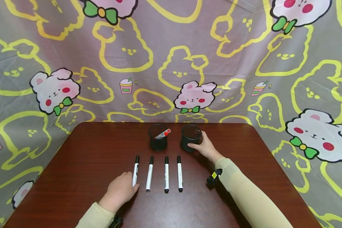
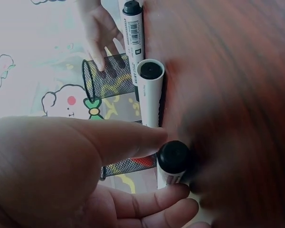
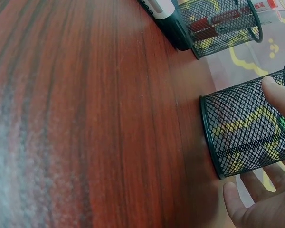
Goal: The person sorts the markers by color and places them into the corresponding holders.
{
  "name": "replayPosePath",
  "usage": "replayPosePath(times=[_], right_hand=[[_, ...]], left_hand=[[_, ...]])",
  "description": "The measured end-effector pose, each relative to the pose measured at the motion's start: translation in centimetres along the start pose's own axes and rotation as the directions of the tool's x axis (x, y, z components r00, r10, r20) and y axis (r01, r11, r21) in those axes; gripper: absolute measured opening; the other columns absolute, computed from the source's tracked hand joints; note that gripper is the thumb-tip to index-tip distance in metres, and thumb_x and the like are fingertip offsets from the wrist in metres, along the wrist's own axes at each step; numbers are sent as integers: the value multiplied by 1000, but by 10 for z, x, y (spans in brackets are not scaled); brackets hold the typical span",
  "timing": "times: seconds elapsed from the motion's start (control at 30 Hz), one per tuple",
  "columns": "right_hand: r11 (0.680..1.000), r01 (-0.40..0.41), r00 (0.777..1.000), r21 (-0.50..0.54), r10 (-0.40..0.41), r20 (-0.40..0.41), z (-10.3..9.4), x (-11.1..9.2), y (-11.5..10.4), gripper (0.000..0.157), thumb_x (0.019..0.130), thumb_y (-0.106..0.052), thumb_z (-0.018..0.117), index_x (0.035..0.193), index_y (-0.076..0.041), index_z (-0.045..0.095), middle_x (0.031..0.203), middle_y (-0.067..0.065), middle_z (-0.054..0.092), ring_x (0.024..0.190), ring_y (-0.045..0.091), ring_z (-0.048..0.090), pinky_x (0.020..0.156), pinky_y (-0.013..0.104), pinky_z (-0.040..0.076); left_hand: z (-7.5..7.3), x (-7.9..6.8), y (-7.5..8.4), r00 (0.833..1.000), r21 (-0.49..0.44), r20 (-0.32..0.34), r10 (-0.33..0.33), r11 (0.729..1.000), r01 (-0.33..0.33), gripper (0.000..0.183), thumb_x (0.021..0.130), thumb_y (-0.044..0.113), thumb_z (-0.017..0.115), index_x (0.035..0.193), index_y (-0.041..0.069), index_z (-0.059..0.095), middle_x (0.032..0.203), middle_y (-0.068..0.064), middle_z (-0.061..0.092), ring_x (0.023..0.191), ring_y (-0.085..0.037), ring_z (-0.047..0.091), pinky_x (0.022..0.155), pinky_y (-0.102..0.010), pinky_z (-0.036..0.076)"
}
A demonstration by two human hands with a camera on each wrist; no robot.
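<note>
On the left of the table my left hand (image 1: 121, 190) has thumb and fingers on either side of the leftmost whiteboard marker (image 1: 135, 177), pinching it near its lower end. The left wrist view shows that marker's black end (image 2: 174, 156) between thumb and finger. To its right lie a second marker (image 1: 149, 174), a third (image 1: 166, 174) and a fourth (image 1: 180, 174), white with black caps pointing away. My right hand (image 1: 207, 147) holds the right black mesh pen cup (image 1: 186, 142), thumb in front and fingers behind; the right wrist view shows its mesh side (image 3: 247, 128).
Left of the held cup stands another black mesh pen cup (image 1: 158, 146) with red-ended markers (image 1: 163, 134) leaning inside. Brown wood-grain table (image 1: 102, 142) lies under everything. A patterned cloth (image 1: 148, 38) hangs behind and along both sides.
</note>
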State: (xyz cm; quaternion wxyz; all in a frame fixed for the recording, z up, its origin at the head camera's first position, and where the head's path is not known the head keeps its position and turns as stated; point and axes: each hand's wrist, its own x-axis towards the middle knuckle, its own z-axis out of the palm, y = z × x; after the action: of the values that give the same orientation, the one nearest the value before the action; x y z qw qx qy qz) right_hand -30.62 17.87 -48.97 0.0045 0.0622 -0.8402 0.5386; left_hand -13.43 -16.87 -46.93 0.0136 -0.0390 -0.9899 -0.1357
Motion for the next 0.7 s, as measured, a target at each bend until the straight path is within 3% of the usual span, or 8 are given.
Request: replayPosePath(times=[0.7], right_hand=[[1000, 3, 1000, -14, -2, 10, 0, 1, 3, 87, 84, -24, 87, 153, -8, 35, 150, 18, 50, 144, 36, 43, 118, 57, 33]], left_hand=[[-1, 0, 1, 998, 8, 68, -14, 1000, 14, 32, 87, 27, 77, 73, 6, 58, 69, -9, 59, 64, -29, 62, 60, -47, 52]])
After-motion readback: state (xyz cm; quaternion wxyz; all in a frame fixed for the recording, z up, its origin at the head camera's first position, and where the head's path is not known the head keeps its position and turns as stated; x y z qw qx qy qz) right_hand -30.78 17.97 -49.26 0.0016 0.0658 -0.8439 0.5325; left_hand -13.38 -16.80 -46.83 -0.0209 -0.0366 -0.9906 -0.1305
